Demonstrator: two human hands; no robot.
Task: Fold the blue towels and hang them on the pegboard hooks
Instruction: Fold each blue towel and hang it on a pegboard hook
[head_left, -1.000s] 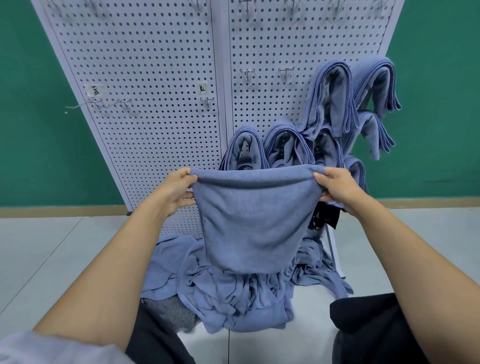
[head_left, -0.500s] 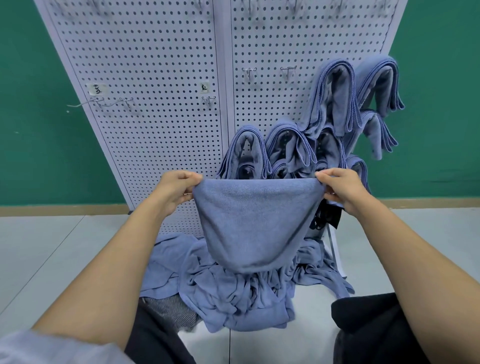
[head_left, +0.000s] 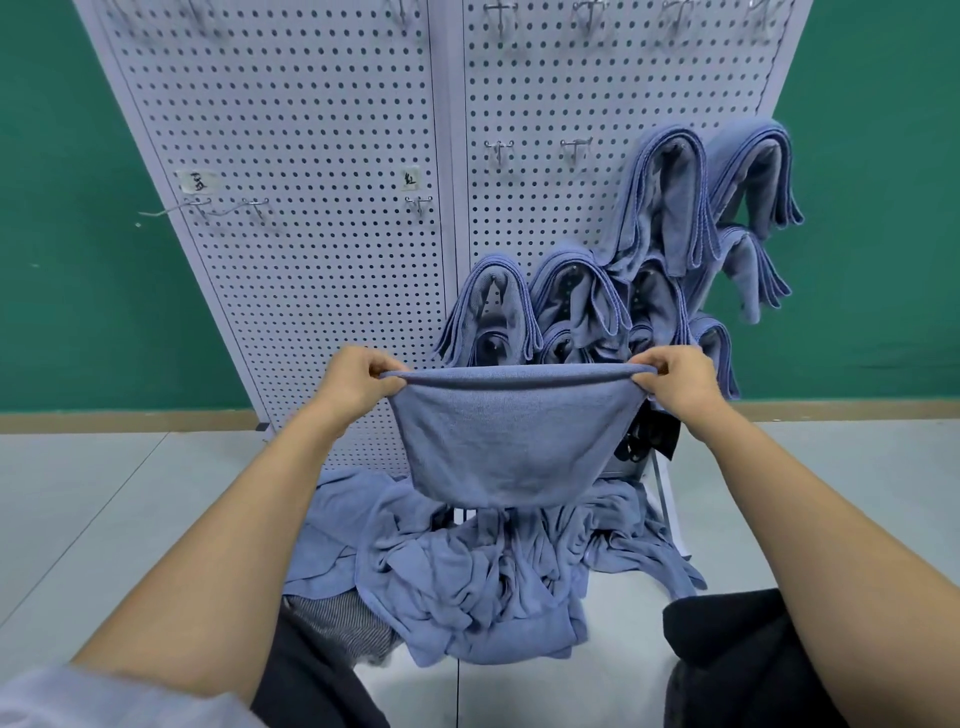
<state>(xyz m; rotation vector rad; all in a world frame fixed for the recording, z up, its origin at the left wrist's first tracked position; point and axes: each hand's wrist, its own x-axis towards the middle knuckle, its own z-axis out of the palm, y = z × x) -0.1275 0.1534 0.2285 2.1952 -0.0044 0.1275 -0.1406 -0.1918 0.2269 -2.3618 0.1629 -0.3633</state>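
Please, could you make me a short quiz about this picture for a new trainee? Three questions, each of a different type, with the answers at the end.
1. True or false: the left hand and the right hand each pinch an upper corner of the folded towel.
2. Where does the pile of loose towels lie? A) at the foot of the pegboard; B) on the top hooks; C) over the person's forearm.
3. Fill in: the hung towels are on the ___ panel of the pegboard.
Key: 1 true; 2 A; 3 right.
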